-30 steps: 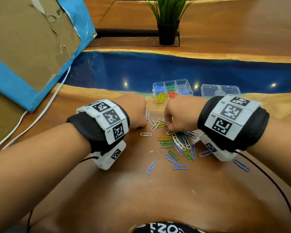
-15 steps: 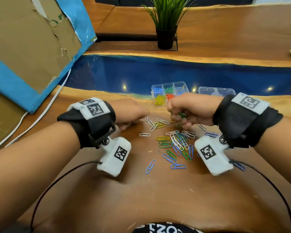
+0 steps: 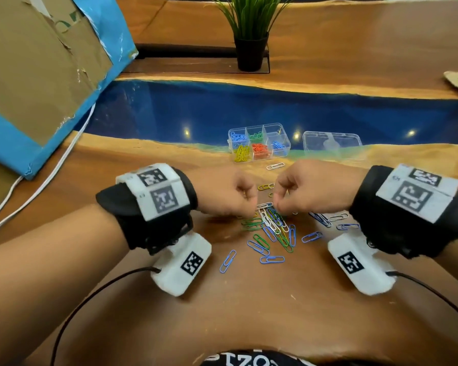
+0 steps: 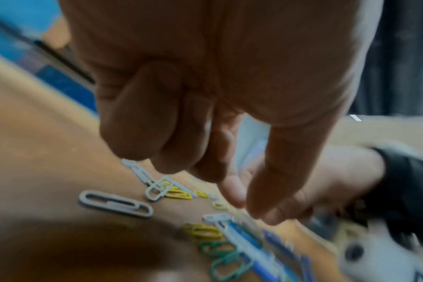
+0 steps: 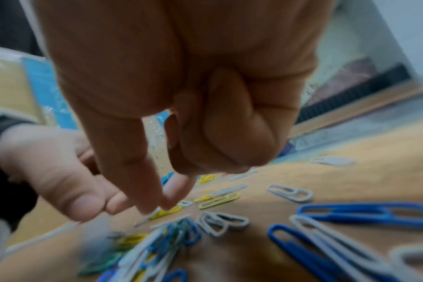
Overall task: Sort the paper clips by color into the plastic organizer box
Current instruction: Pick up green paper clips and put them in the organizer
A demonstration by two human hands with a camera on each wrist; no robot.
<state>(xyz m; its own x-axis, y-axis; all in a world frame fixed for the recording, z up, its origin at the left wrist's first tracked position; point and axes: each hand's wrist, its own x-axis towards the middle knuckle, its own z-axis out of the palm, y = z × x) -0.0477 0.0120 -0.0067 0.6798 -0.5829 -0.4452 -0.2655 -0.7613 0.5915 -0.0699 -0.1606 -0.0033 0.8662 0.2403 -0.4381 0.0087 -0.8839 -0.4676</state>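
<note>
A wooden table [image 3: 249, 313] with a blue resin band across it carries everything here, with a potted plant [image 3: 251, 35] at the far side and a cardboard sheet [image 3: 37, 62] leaning at the left. The clear plastic organizer box [image 3: 259, 128] stands beyond the hands, its detached lid [image 3: 332, 141] just beside it; five of its six compartments visibly hold clips: blue, green, yellow, red and blue again. I judge the job roughly half done, since the loose paper clips [image 3: 273, 231], some twenty or more in blue, green, white and yellow, lie heaped between the wrists. The left hand [image 3: 230, 196] and right hand [image 3: 299, 191] hang over the heap with curled fingers and pinching tips; whether either holds a clip I cannot tell.
</note>
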